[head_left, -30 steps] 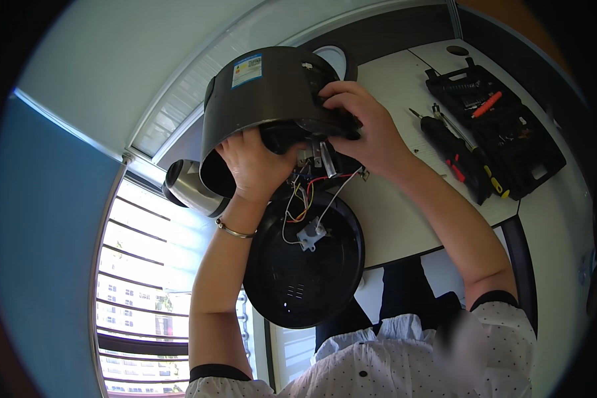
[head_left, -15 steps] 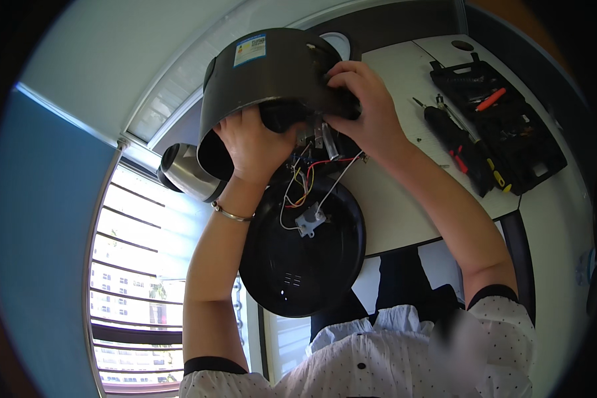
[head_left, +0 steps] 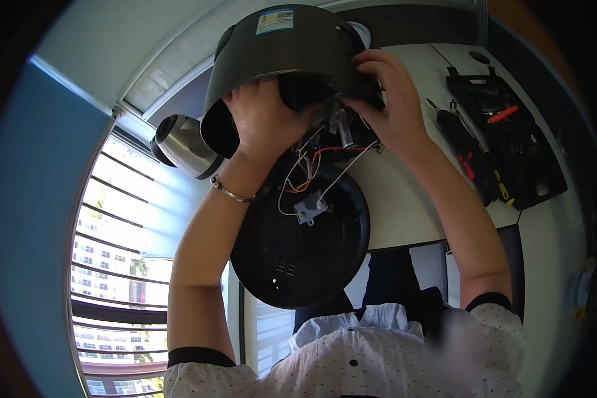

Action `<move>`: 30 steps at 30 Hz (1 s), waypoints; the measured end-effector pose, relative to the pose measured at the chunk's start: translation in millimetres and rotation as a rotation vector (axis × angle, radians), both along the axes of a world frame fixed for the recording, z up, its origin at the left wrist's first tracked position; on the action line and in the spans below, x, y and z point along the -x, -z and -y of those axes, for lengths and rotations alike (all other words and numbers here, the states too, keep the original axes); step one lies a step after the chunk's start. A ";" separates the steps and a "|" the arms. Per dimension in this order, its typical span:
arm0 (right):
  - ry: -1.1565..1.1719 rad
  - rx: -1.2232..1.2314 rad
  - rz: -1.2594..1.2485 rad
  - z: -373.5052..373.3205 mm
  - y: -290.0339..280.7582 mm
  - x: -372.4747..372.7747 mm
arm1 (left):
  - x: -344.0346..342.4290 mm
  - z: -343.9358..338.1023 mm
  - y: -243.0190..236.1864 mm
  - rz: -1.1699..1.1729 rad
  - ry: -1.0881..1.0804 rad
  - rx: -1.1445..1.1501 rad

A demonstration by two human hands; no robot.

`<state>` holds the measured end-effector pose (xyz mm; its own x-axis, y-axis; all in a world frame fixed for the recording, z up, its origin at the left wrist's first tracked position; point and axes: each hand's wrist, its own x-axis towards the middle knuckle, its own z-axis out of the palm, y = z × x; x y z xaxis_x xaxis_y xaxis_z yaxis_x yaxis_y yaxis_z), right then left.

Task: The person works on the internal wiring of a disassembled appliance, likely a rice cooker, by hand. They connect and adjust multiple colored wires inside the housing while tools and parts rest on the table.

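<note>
The dark, round appliance housing (head_left: 278, 50) is tipped on its side, its open underside facing me. My left hand (head_left: 265, 123) reaches into that opening, its fingertips hidden behind the rim. On the housing's right side, my right hand (head_left: 391, 99) grips the edge with fingers curled and thumb below. A round black base cover (head_left: 305, 259) hangs below the opening, past the table's near edge. Red, yellow and white wires (head_left: 306, 169) run between the two parts. A small pale bracket-like part (head_left: 310, 209) lies in the cover, a wire joined to it.
A steel kettle (head_left: 189, 149) lies left of the housing, near the window blinds (head_left: 116, 278). On the right of the white table (head_left: 404, 205) are an open black tool case (head_left: 524, 142) and a dark tool pouch (head_left: 461, 142) holding screwdrivers and red-handled tools.
The view has shifted slightly. The housing, still between both hands, appears a little higher and farther right. Both hands keep much the same grip.
</note>
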<state>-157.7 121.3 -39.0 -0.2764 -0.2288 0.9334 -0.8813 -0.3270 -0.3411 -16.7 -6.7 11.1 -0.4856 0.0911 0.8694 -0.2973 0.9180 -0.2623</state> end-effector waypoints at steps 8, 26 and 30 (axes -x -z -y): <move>0.026 -0.003 -0.022 1.5 -2.7 -5.8 | -4.0 2.3 0.7 0.020 -0.008 -0.070; 0.040 -0.086 -0.025 2.0 -12.2 -15.9 | -13.7 13.3 8.0 -0.025 -0.026 -0.036; 0.034 -0.084 -0.016 1.3 -13.3 -18.7 | -14.9 11.7 6.8 -0.012 -0.031 -0.028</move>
<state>-139.0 119.9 -25.7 -0.2703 -0.2974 0.9157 -0.8970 -0.2677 -0.3518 -1.8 -18.4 4.4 -0.4773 0.0516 0.8773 -0.3289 0.9152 -0.2328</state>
